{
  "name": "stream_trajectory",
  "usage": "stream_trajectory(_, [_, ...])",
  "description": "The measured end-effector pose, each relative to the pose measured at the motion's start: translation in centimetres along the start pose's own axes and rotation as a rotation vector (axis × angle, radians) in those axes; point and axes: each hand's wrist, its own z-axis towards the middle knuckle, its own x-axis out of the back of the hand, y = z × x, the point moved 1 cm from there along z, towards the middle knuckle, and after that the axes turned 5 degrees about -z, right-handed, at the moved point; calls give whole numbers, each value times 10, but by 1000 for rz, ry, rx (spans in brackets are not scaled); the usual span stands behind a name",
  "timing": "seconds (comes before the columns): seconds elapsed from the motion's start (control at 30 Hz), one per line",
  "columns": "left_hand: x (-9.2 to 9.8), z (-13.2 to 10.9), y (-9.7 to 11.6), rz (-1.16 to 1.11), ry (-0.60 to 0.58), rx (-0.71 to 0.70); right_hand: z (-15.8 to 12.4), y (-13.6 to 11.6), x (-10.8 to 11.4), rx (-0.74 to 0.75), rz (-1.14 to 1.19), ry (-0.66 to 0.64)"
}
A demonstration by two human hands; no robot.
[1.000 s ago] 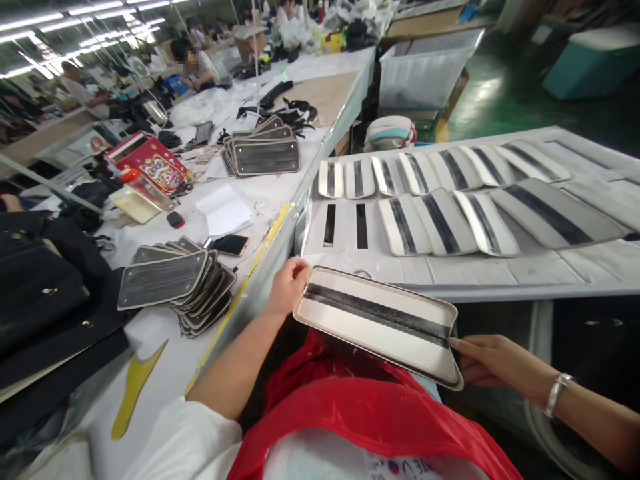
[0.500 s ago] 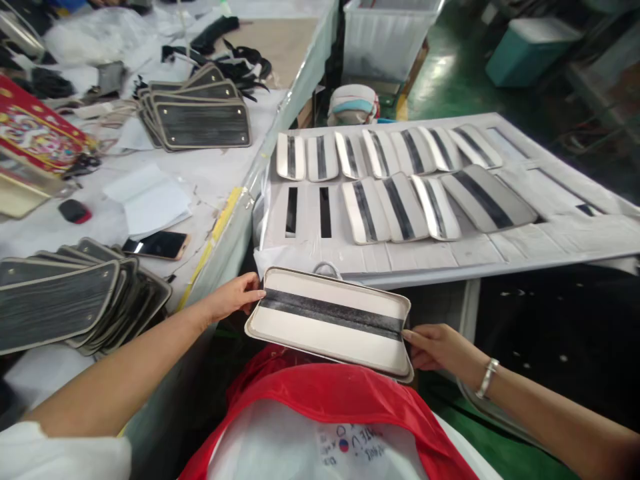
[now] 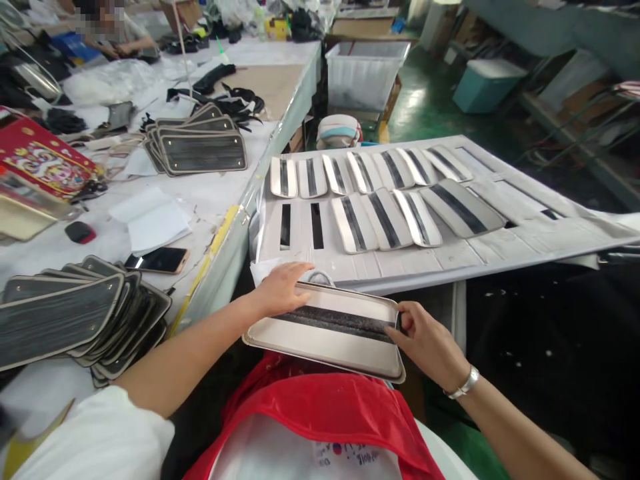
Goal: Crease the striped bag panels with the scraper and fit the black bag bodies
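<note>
In front of my body is a shallow, cream rectangular panel (image 3: 330, 347) with rounded corners, a raised rim and a dark strip (image 3: 345, 321) along its length. My left hand (image 3: 281, 291) reaches over its upper left part, fingers stretched out along the far edge and thumb by the strip. At the right end, my right hand (image 3: 423, 340) grips the panel, its thumb on the strip and its other fingers curled at the edge. Beyond, similar panels (image 3: 385, 220) with dark strips lie in two rows on a white slotted board (image 3: 300, 261).
On the left table (image 3: 210, 200), stacks of dark panels with pale borders (image 3: 60, 313) stand near a phone (image 3: 159, 260), white paper (image 3: 150, 220) and a red box (image 3: 45, 157). A grey bin (image 3: 365, 77) stands beyond the board. Another person (image 3: 123, 40) sits far left.
My left hand has left the panel's left end and moved right over its far edge, fingers now extended. My right thumb has moved further onto the strip. The view has tilted up.
</note>
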Motion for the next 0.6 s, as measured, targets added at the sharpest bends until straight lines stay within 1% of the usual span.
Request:
stream_trajectory(0.07, [-8, 20, 7, -12, -102, -6, 16, -23, 2, 179, -75, 73])
stream_trajectory(0.13, [-12, 34, 5, -24, -201, -3, 36, -46, -2, 342, -160, 103])
stream_trajectory(0.2, [-13, 42, -2, -69, -280, -9, 57, -64, -9, 440, -261, 67])
stream_trajectory(0.27, [-13, 46, -10, -145, -337, -20, 75, -75, -16, 499, -344, -4])
stream_trajectory(0.33, [-13, 47, -15, -212, -367, -40, 86, -78, -20, 536, -384, -77])
stream_trajectory(0.43, [-13, 47, -17, -264, -376, -66, 94, -74, -25, 569, -361, -147])
stream_trajectory(0.5, [-13, 46, -17, -266, -370, -68, 95, -69, -28, 597, -296, -149])
stream_trajectory(0.6, [-15, 45, -18, -239, -351, -68, 95, -63, -35, 617, -201, -104])
